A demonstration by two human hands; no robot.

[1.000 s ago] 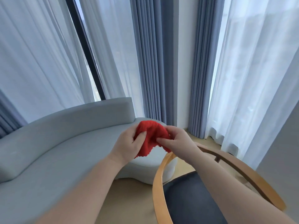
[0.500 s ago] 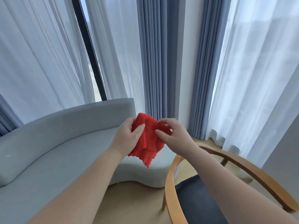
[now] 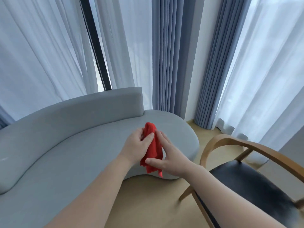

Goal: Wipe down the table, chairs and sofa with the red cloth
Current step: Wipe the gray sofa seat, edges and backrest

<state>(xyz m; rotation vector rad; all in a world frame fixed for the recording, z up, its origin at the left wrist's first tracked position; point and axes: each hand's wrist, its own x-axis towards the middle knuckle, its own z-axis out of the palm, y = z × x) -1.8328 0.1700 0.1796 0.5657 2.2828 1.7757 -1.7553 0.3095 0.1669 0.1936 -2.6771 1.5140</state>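
Observation:
The red cloth (image 3: 152,150) hangs lengthwise between my two hands, above the seat of the curved grey sofa (image 3: 69,145). My left hand (image 3: 137,148) grips its upper part, thumb pressed onto the fabric. My right hand (image 3: 166,156) lies along its right side with fingers stretched out and thumb on the lower edge. A wooden chair (image 3: 238,145) with a curved backrest and a dark seat cushion (image 3: 250,185) stands at the right, under my right forearm. No table is in view.
Sheer white curtains (image 3: 41,51) and blue-grey drapes (image 3: 167,53) hang behind the sofa and chair. A dark window frame (image 3: 97,46) runs down behind the sofa back. Light wooden floor (image 3: 148,198) shows between sofa and chair.
The cloth went from a bunched wad to a long hanging strip. Both hands moved lower over the sofa seat, and my view tilted down and right, showing more of the chair.

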